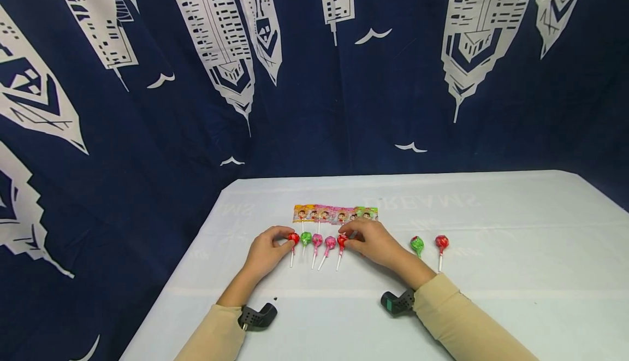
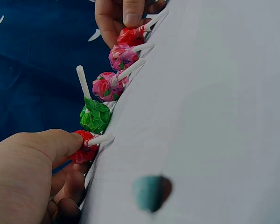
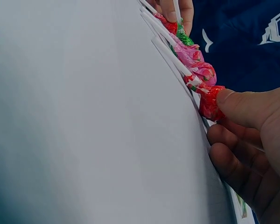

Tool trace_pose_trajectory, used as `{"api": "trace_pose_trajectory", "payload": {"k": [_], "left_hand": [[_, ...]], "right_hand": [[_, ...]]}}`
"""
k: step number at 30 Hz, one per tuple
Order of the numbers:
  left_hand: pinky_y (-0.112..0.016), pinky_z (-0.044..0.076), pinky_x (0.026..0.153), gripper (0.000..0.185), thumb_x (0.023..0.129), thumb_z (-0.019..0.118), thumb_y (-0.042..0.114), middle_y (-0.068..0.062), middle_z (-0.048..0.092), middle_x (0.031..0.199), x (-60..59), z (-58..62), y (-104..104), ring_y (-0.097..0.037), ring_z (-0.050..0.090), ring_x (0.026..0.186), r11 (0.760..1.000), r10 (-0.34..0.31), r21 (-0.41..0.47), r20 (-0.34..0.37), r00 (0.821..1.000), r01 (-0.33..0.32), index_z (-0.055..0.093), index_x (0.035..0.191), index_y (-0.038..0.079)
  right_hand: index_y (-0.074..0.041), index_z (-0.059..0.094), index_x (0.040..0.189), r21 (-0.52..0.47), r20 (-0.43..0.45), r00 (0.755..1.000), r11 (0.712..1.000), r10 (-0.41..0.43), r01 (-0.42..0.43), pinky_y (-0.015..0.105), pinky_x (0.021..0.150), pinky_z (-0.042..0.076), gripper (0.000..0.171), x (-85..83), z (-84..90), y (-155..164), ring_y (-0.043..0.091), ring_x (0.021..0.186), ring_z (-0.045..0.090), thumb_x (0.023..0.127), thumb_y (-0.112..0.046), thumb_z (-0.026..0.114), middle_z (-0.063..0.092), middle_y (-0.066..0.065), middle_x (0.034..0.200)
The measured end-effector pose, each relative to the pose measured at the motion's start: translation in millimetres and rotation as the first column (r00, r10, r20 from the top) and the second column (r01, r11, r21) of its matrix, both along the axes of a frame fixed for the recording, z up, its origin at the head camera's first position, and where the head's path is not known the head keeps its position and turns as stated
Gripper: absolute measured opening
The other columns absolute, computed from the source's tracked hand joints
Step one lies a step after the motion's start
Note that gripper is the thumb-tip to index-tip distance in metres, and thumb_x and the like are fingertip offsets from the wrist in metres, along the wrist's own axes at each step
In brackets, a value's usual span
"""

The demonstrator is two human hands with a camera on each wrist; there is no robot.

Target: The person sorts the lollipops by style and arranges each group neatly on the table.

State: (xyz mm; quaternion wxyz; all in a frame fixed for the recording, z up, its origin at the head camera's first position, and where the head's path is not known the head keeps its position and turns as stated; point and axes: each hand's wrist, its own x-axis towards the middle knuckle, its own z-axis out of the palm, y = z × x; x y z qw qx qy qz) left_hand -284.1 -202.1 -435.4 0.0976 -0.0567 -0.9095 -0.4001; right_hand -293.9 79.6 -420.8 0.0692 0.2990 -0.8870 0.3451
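On the table, mid-front: row of 5 lollipops; L hand pinches the end red lollipop, R hand pinches the other red one; we judge row-squaring underway; next needs 2 loose lollipops brought in.

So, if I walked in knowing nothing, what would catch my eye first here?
Probably the row of five foil-wrapped lollipops with white sticks in the middle of the white table, red, green, pink, pink and red. The left hand touches the red one at one end, the right hand the red one at the other. Behind looms a navy curtain printed with white skyscrapers; a green lollipop and a red lollipop lie apart to the right.
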Motion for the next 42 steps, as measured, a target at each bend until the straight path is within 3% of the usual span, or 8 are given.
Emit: {"api": "trace_pose_trajectory", "payload": {"k": [14, 24, 31, 42], "left_hand": [[-0.023, 0.036, 0.048, 0.024, 0.083, 0.073, 0.024, 0.001, 0.07, 0.101, -0.8, -1.6, -1, -0.01, 0.047, 0.055, 1.0, -0.008, 0.015, 0.003, 1.0, 0.008, 0.07, 0.106, 0.021], [-0.023, 0.037, 0.049, 0.024, 0.083, 0.073, 0.023, 0.001, 0.07, 0.102, 0.1, -0.9, -1, -0.01, 0.048, 0.056, 1.0, -0.008, 0.011, 0.002, 1.0, 0.008, 0.07, 0.107, 0.021], [-0.023, 0.038, 0.05, 0.024, 0.083, 0.073, 0.023, 0.001, 0.07, 0.102, -1.4, -2.2, -1, -0.01, 0.048, 0.056, 1.0, -0.01, 0.011, -0.002, 1.0, 0.01, 0.07, 0.107, 0.021], [-0.023, 0.038, 0.051, 0.024, 0.083, 0.073, 0.024, 0.002, 0.07, 0.102, -0.9, -1.3, 0, -0.01, 0.048, 0.057, 1.0, -0.005, 0.011, -0.004, 1.0, 0.005, 0.07, 0.106, 0.021]], "right_hand": [[-0.012, 0.065, 0.115, -0.033, 0.051, 0.998, 0.999, 0.026, -0.025, 0.021, 0.057, 0.05, 0.029, 0.4, 2.0, 1, 0.011, 0.076, 0.058, 0.087, -0.013, 0.069, 0.066, 0.004, 0.102], [-0.013, 0.066, 0.116, -0.007, -0.01, 1.0, 1.0, 0.002, -0.002, 0.026, 0.071, 0.049, 0.032, -0.6, 12.1, 7, 0.008, 0.078, 0.057, 0.084, -0.014, 0.072, 0.067, 0.002, 0.103], [-0.016, 0.067, 0.115, -0.045, 0.019, 0.998, 0.997, -0.064, 0.064, 0.024, 0.066, 0.049, 0.03, -2.2, 26.0, 17, 0.013, 0.083, 0.058, 0.085, -0.015, 0.071, 0.067, 0.002, 0.106], [-0.013, 0.067, 0.113, -0.016, -0.034, 0.998, 0.998, -0.062, 0.061, 0.024, 0.069, 0.05, 0.028, 6.5, 31.7, 40, 0.01, 0.081, 0.056, 0.085, -0.016, 0.071, 0.069, 0.004, 0.107]]}}
